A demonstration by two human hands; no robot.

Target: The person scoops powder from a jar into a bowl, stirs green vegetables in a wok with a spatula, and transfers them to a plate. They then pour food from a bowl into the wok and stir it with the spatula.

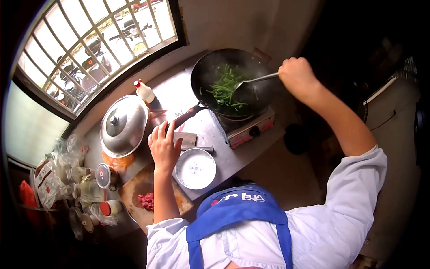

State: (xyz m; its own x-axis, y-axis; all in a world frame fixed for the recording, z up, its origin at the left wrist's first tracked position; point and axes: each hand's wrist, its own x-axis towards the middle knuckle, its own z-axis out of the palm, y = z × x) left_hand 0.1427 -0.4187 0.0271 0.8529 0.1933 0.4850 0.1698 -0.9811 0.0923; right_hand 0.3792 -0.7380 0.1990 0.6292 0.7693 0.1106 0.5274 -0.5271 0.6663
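Note:
My right hand point(298, 77) is closed around the handle of a metal wok spatula point(262, 78). Its head rests among chopped green vegetables point(224, 89) in a black wok point(204, 74), where some steam shows. The wok sits on a portable gas stove point(251, 130). On the left, my left hand point(164, 145) is open with fingers spread, its fingertips close to the end of the wok's long handle point(186, 115). Just right of that hand lie a cleaver point(187, 140) and a white patterned plate point(195, 168).
A domed metal lid point(130, 121) stands left of my left hand, with red-capped bottles point(144, 92) behind it. Cut red meat point(146, 201) lies on a wooden cutting board point(130, 186). Jars point(107, 207) and plastic bags point(67, 157) crowd the left end, below a barred window point(98, 45).

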